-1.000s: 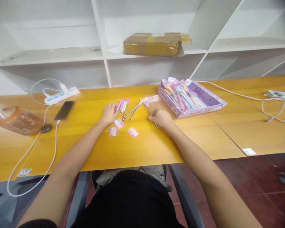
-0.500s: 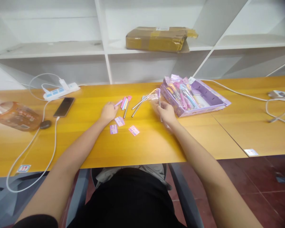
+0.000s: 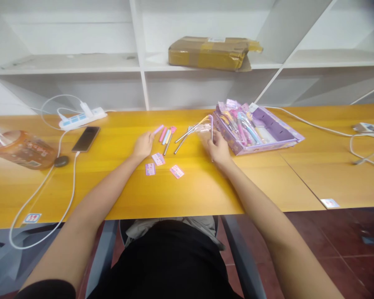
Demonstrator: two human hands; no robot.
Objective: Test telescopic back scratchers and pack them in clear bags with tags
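your left fingers (image 3: 150,136) are pinching a tube (image 3: 158,129), likely leaving its far end clear; your right fingers (image 3: 217,137) are gripping a rod (image 3: 212,132), its purple head (image 3: 211,118) jutting beyond.

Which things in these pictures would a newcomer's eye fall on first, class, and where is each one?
Probably the purple box with colourful wrapped items in it, on the table beside the right hand. That hand grips a metal rod with a purple end, while the left hand, nearer the middle, holds a lavender stick. Above, a taped cardboard box stands out on the white shelf.
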